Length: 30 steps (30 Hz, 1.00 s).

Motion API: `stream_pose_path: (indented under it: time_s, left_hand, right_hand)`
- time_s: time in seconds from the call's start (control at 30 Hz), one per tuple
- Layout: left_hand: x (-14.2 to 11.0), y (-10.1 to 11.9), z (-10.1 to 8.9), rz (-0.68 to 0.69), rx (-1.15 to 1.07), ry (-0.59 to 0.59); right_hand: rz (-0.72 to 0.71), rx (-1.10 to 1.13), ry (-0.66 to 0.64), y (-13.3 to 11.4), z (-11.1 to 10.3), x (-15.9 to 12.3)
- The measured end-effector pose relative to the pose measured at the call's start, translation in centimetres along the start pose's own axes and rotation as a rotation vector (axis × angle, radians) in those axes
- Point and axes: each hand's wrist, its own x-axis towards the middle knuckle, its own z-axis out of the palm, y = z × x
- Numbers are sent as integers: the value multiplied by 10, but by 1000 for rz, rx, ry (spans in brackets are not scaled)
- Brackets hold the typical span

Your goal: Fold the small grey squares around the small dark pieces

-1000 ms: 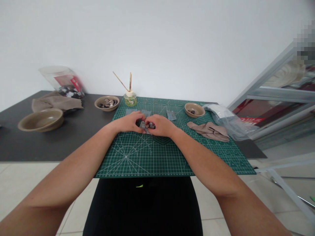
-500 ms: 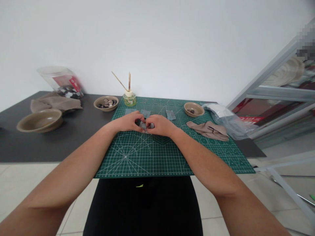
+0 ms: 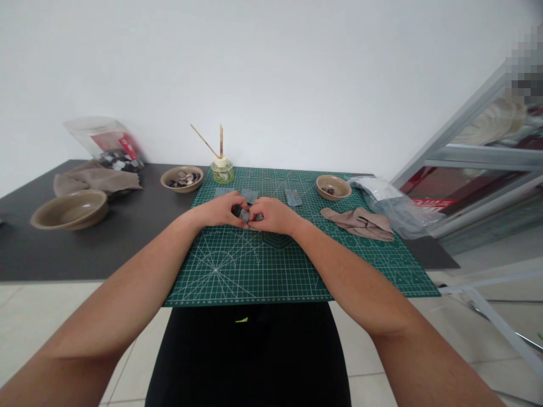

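Note:
Over the middle of the green cutting mat point(image 3: 237, 282), my left hand point(image 3: 220, 210) and my right hand point(image 3: 274, 215) meet, fingers pinched on a small crumpled greyish plastic bag point(image 3: 245, 215). The fingers hide most of it, and whether anything is inside cannot be made out. Just beyond my hands lie flat, see-through small bags: one bag point(image 3: 224, 192) at the left, another bag point(image 3: 249, 195) beside it, and a third bag point(image 3: 293, 196) further right. To the right, a tan bowl point(image 3: 341, 195) holds a few dark pieces, with a crumpled brown cloth point(image 3: 358, 222) in front of it.
Left of the mat stand a bowl point(image 3: 186, 190) of dark and pale pieces, a larger bowl point(image 3: 72, 220), a brown cloth point(image 3: 95, 178) and a clear jar point(image 3: 99, 133). A reed diffuser point(image 3: 222, 169) stands at the mat's back left. Clear plastic packaging point(image 3: 390, 206) lies at the right.
Both hands stay together over the mat, with only slight finger movement around the small bag. The whole view has shifted very slightly.

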Motion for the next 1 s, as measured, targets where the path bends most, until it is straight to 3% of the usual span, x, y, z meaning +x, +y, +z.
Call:
stream_pose_path:
  time_s: [0.2,0.53,0.77,1.0]
  left_hand:
    - [-1,0,0,1,-11,-10]
    - [-1,0,-1,-18,-8,-14]
    - [0,-1,1,-23,-5,-6]
    - [0,-1,1,-3,-12,-2]
  right_hand:
    - [73,-47,26,2,-1,-2]
    - [-14,-66,-6,-2,2,0]
    - [80,-90,-5,5,-4,-6]
    - [28,-83,16,1,6,1]
